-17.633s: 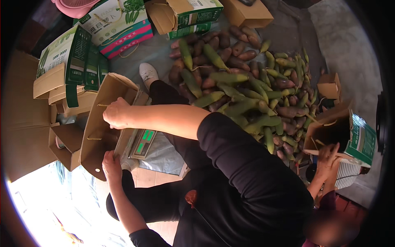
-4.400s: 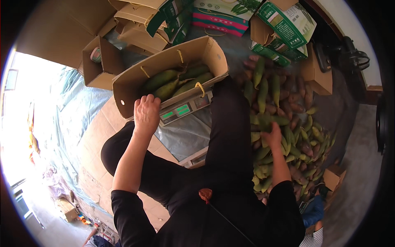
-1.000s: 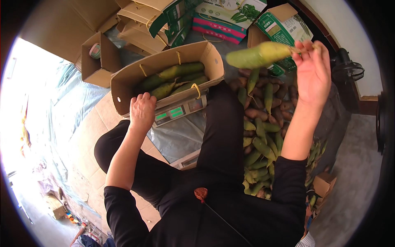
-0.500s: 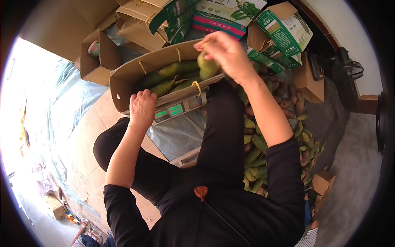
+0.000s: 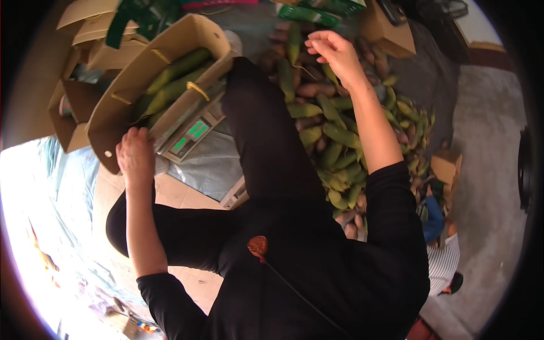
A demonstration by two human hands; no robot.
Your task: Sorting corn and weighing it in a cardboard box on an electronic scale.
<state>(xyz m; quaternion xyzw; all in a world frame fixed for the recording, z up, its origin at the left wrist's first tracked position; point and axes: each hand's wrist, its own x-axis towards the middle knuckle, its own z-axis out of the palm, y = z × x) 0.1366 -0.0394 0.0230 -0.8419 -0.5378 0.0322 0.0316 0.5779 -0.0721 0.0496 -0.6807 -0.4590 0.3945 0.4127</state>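
My left hand [image 5: 136, 154] has its fingers curled over the near rim of an open cardboard box [image 5: 116, 122], close to its left corner. Inside the box lie several long green radishes [image 5: 175, 71]. Beneath it a scale [image 5: 190, 136] with a lit green display shows in part. My right hand [image 5: 335, 55] is held over a pile of loose radishes [image 5: 340, 133], fingers a little bent and apart, with nothing in them. A green radish [image 5: 294, 42] lies just left of that hand.
Folded cardboard boxes [image 5: 102, 34] stand at the far left beside a small open carton [image 5: 85, 102]. Another brown box [image 5: 386, 31] sits beyond the pile. Plastic sheeting [image 5: 68, 192] covers the left floor. At the lower right is another person's striped sleeve [image 5: 443, 266].
My right hand has left the box's right end, where it held a green radish, and is now empty over the pile. The view has turned rightward. My left hand stays on the box.
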